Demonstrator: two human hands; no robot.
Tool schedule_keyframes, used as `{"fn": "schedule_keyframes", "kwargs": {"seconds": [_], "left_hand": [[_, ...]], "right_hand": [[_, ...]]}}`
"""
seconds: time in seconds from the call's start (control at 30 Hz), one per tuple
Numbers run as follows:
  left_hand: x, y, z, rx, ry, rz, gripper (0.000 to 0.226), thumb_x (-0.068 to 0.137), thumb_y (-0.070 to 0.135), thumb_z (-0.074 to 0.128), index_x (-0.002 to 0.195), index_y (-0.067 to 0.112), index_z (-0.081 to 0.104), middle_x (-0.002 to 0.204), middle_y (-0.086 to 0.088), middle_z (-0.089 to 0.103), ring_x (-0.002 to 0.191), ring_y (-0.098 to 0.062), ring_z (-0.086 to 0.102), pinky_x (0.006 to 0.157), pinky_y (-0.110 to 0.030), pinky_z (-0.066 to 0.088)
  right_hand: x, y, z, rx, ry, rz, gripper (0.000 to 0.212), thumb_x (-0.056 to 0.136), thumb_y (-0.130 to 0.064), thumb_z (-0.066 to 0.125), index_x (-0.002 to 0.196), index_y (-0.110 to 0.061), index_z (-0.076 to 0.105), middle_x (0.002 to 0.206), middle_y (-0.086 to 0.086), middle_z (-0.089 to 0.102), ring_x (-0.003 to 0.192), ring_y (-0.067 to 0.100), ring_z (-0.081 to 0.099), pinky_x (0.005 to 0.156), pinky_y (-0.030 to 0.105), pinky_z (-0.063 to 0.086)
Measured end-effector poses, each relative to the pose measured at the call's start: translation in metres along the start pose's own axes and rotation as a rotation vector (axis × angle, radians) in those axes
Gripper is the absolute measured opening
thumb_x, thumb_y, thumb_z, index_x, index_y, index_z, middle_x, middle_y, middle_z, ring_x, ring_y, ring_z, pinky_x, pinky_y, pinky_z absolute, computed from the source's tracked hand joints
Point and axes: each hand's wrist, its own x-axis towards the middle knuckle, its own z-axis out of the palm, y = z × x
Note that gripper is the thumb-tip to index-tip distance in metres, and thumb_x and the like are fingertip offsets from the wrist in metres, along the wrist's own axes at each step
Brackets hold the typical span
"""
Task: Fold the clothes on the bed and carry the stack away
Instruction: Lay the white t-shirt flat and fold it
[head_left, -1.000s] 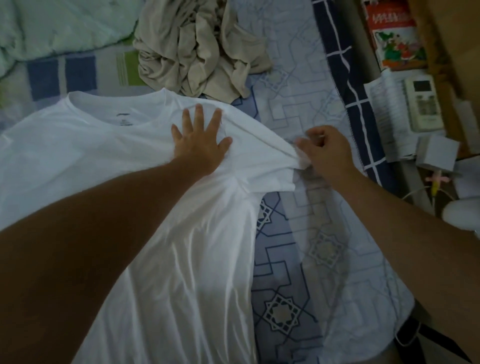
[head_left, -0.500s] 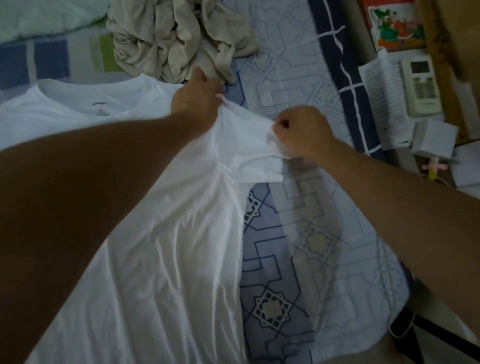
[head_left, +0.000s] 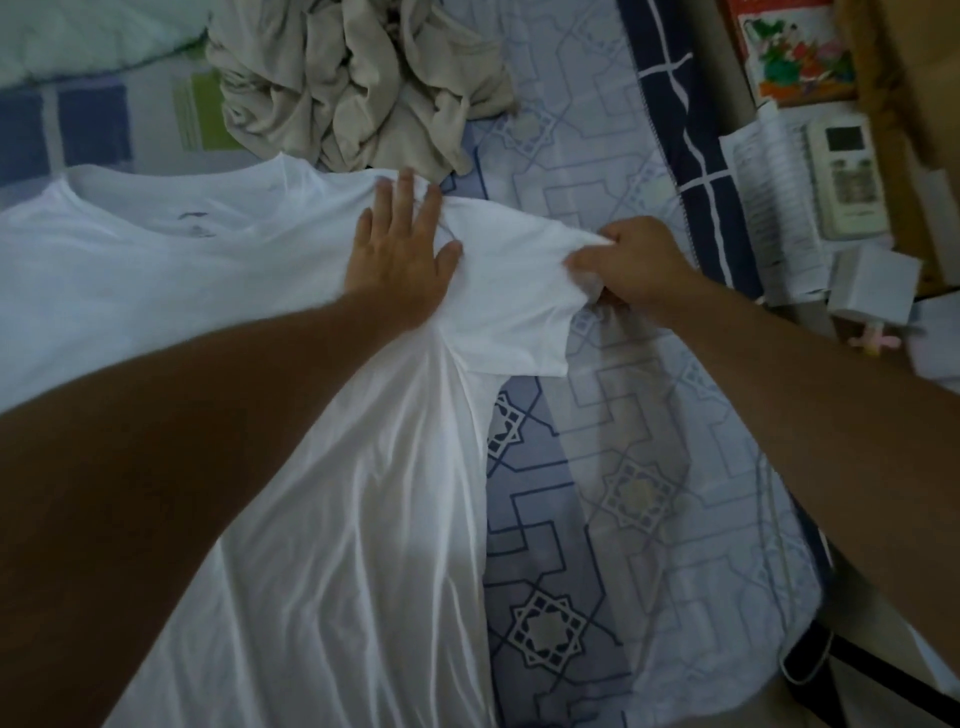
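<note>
A white T-shirt (head_left: 291, 509) lies spread flat on the bed, collar toward the far side. My left hand (head_left: 400, 249) presses flat with straight fingers on the shirt's right shoulder. My right hand (head_left: 634, 265) pinches the edge of the shirt's right sleeve and holds it a little off the sheet. A crumpled beige garment (head_left: 358, 83) lies in a heap just beyond the collar.
The bed carries a blue-patterned sheet (head_left: 613, 499) with a navy border at its right edge. Past that edge lie a white remote control (head_left: 847, 176), papers (head_left: 774, 208), a small white box (head_left: 872, 280) and a colourful book (head_left: 795, 47). A pale green blanket (head_left: 78, 36) sits at the far left.
My left hand went from gripping the shoulder fabric half a second ago to lying flat on it. My right hand has kept its pinch on the sleeve edge.
</note>
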Motion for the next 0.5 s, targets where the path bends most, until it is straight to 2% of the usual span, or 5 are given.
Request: {"fn": "schedule_keyframes", "kwargs": {"seconds": [0.07, 0.17, 0.23, 0.33, 0.5], "left_hand": [[0.006, 0.000, 0.001, 0.028, -0.035, -0.004, 0.074, 0.105, 0.058, 0.025, 0.165, 0.020, 0.004, 0.172, -0.013, -0.007, 0.158, -0.036, -0.005, 0.128, -0.050, 0.004], [0.006, 0.000, -0.001, 0.007, -0.058, -0.006, 0.075, 0.105, 0.059, 0.024, 0.165, 0.022, 0.002, 0.172, -0.013, -0.009, 0.158, -0.035, -0.007, 0.128, -0.052, 0.004], [-0.003, 0.002, -0.002, -0.040, 0.004, -0.010, 0.074, 0.105, 0.057, 0.027, 0.165, 0.022, 0.002, 0.172, -0.013, -0.009, 0.158, -0.035, -0.006, 0.128, -0.052, 0.005], [-0.028, 0.015, 0.005, -0.095, 0.080, -0.049, 0.075, 0.105, 0.053, 0.026, 0.165, 0.018, -0.001, 0.172, -0.014, -0.006, 0.159, -0.033, -0.003, 0.127, -0.050, 0.005], [-0.050, 0.030, 0.027, -0.032, 0.034, -0.031, 0.080, 0.104, 0.059, 0.018, 0.164, 0.009, -0.001, 0.172, -0.016, -0.005, 0.159, -0.034, -0.005, 0.128, -0.050, 0.003]], "right_hand": [[-0.001, 0.003, 0.007, 0.358, 0.115, 0.021, 0.004, 0.085, -0.015, 0.073, 0.085, -0.010, 0.074, 0.075, 0.010, 0.073, 0.064, 0.027, 0.072, 0.055, 0.036, 0.057], [-0.007, 0.012, 0.020, 0.675, 0.161, 0.157, 0.015, 0.091, -0.023, 0.072, 0.097, -0.009, 0.073, 0.087, 0.011, 0.076, 0.075, 0.029, 0.073, 0.063, 0.041, 0.061], [-0.016, 0.018, 0.026, 0.715, 0.056, 0.241, 0.030, 0.086, -0.033, 0.081, 0.103, -0.010, 0.074, 0.092, 0.009, 0.079, 0.080, 0.027, 0.077, 0.065, 0.040, 0.063], [-0.032, 0.028, 0.034, 0.589, -0.158, 0.180, 0.038, 0.077, -0.021, 0.088, 0.111, -0.010, 0.075, 0.101, 0.007, 0.080, 0.093, 0.027, 0.078, 0.068, 0.035, 0.062], [-0.037, 0.034, 0.051, 0.687, 0.134, 0.115, 0.027, 0.088, -0.027, 0.074, 0.113, -0.017, 0.075, 0.108, 0.003, 0.079, 0.101, 0.023, 0.076, 0.084, 0.044, 0.062]]}}
